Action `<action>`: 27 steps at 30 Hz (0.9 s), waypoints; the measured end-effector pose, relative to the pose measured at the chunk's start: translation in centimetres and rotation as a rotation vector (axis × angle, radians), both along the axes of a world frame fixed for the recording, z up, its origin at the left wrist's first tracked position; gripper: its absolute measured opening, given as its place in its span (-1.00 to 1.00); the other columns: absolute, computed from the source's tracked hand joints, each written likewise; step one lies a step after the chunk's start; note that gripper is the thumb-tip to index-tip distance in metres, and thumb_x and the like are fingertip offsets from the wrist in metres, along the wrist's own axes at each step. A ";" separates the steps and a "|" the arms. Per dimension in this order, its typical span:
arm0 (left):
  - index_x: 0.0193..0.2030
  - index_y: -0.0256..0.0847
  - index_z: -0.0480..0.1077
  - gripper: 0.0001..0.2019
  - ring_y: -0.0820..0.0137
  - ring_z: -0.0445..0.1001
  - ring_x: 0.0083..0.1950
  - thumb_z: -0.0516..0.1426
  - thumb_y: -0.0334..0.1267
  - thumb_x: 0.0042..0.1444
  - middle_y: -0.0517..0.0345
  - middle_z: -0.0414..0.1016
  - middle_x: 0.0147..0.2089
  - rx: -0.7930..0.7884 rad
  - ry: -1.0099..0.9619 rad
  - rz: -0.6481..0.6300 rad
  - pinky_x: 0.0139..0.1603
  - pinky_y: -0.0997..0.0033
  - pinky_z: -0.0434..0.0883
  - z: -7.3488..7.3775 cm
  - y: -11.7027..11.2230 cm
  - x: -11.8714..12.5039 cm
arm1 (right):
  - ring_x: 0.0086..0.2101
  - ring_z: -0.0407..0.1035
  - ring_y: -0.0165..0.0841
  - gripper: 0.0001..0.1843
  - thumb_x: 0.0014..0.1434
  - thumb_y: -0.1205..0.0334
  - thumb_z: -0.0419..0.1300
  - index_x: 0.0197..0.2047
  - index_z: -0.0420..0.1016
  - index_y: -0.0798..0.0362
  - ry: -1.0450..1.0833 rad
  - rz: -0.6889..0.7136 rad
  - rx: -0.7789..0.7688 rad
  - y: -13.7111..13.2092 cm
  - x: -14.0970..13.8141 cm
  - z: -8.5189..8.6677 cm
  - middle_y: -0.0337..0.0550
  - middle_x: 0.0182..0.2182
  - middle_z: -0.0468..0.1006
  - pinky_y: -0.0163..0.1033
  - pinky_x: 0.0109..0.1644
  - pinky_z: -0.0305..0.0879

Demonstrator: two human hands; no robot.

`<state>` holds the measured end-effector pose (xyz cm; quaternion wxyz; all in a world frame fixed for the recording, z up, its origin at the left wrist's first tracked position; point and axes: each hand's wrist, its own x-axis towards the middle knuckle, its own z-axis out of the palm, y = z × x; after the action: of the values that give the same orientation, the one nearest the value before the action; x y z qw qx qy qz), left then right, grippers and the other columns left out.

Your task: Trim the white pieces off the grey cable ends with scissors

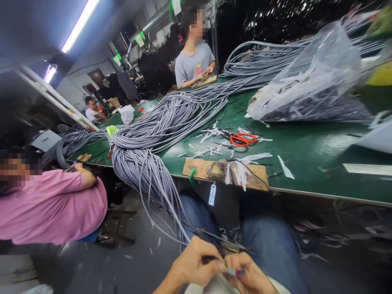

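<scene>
Left hand point(200, 263) and right hand point(248, 274) pinch a gray cable end point(230, 271) over the lap point(268, 234); farther left, the gray cable bundle point(150, 167) sagging off the green table point(318, 149) could slide under its own weight and tug that end loose.

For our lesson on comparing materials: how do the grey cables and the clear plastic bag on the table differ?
The grey cables are opaque, looped strands; the plastic bag is see-through and crumpled, with white scraps inside. The cables partly hang over the near edge of the green table; the bag lies on its top. Both rest at least partly on that table.
</scene>
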<state>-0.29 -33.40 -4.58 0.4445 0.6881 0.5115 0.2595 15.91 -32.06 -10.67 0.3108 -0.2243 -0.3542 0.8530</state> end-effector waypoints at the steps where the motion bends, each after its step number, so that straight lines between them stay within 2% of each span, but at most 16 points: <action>1: -0.40 -0.26 0.46 -0.48 0.44 0.33 -0.55 0.01 0.22 0.03 0.05 0.43 -0.55 -0.001 -0.030 0.074 -0.47 0.50 0.28 -0.4 -0.2 0.3 | -0.63 0.06 -0.53 -0.46 -0.24 -0.26 0.27 -0.63 0.25 0.07 -0.024 0.003 -0.119 -0.2 -0.6 -0.7 -0.29 -0.68 0.22 -0.38 -0.53 0.03; 4: -0.23 -0.26 0.44 -0.63 0.37 0.42 -0.33 0.23 -0.02 -0.08 0.05 0.50 -0.35 -0.068 -0.026 0.222 -0.25 0.48 0.36 -2.0 -1.4 0.9 | -0.72 -0.08 -0.59 -0.54 -0.30 -0.12 0.27 -0.63 0.17 0.04 -0.116 0.005 -0.306 -0.7 -2.0 -2.4 -0.39 -0.78 0.12 -0.42 -0.63 -0.16; 7: -0.26 -0.22 0.48 -0.75 0.34 0.42 -0.24 0.23 -0.12 -0.05 0.06 0.51 -0.29 -0.097 0.057 0.281 -0.20 0.46 0.36 -3.8 -2.6 0.7 | -0.79 -0.23 -0.64 -0.61 -0.33 -0.02 0.19 -0.69 0.04 0.01 -0.150 -0.035 -0.334 -1.1 -2.8 -3.2 -0.47 -0.86 -0.04 -0.41 -0.68 -0.35; 10: -0.35 -0.20 0.52 -0.69 0.31 0.42 -0.28 0.22 0.02 -0.07 0.06 0.52 -0.37 -0.052 0.088 0.268 -0.20 0.42 0.37 -4.9 -2.7 0.1 | -0.81 -0.24 -0.64 -0.69 -0.32 0.03 0.14 -0.69 0.06 -0.01 -0.157 -0.119 -0.329 -1.1 -3.1 -3.1 -0.50 -0.89 -0.07 -0.40 -0.69 -0.38; 13: -0.44 -0.20 0.54 -0.52 0.30 0.43 -0.35 0.13 0.23 -0.09 0.04 0.51 -0.46 -0.002 0.101 0.211 -0.21 0.39 0.37 -5.0 -2.0 -0.1 | -0.82 -0.21 -0.64 -0.71 -0.32 0.02 0.12 -0.70 0.11 0.00 -0.161 -0.181 -0.318 -0.9 -3.1 -2.7 -0.49 -0.90 -0.01 -0.39 -0.70 -0.39; 15: -0.48 -0.19 0.54 -0.45 0.30 0.43 -0.38 0.07 0.30 -0.10 0.03 0.51 -0.49 0.011 0.117 0.188 -0.22 0.38 0.37 -5.0 -1.7 -0.1 | -0.82 -0.20 -0.64 -0.72 -0.31 0.02 0.12 -0.73 0.15 0.01 -0.168 -0.205 -0.308 -0.6 -2.9 -2.6 -0.46 -0.89 0.04 -0.38 -0.71 -0.39; 21: -0.43 -0.18 0.55 -0.42 0.27 0.42 -0.34 0.07 0.34 -0.13 0.01 0.52 -0.44 0.003 0.179 0.191 -0.18 0.35 0.37 -5.3 -1.4 -0.1 | -0.82 -0.18 -0.64 -0.67 -0.28 0.04 0.14 -0.81 0.12 0.03 -0.209 -0.241 -0.272 0.2 -2.3 -3.2 -0.43 -0.90 0.05 -0.37 -0.71 -0.37; 27: -0.39 -0.22 0.55 -0.45 0.26 0.41 -0.31 0.11 0.28 -0.12 -0.01 0.51 -0.40 -0.010 0.152 0.230 -0.17 0.34 0.40 -5.9 -1.4 -0.6 | -0.81 -0.16 -0.64 -0.66 -0.27 0.04 0.14 -0.82 0.13 0.04 -0.257 -0.254 -0.234 1.1 -2.5 -3.7 -0.42 -0.89 0.07 -0.37 -0.70 -0.36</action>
<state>-0.89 -34.79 -10.53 0.3752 0.6403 0.6204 0.2536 13.46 -30.99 -14.35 0.3399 -0.4087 -0.2582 0.8067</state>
